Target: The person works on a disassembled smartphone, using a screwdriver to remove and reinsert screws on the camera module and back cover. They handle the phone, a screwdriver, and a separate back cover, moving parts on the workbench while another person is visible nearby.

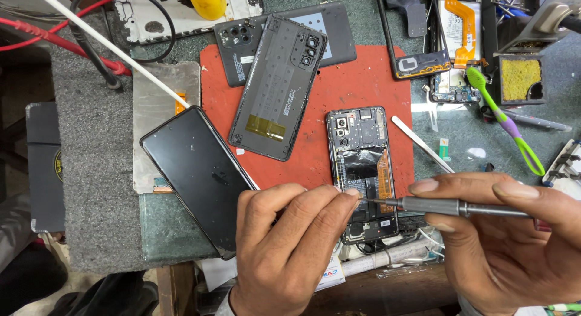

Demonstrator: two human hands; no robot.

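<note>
right hand grips a grey screwdriver, tip over the opened phone on the red mat. left hand pinches fingertips together at the tip, holding nothing i can make out. black screen lies just left.

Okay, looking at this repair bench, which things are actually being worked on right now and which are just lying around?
In use:
right hand
grey screwdriver
left hand
opened phone

Lying about:
black screen panel
two grey back covers
metal pry tool
green toothbrush
yellow sponge
</note>
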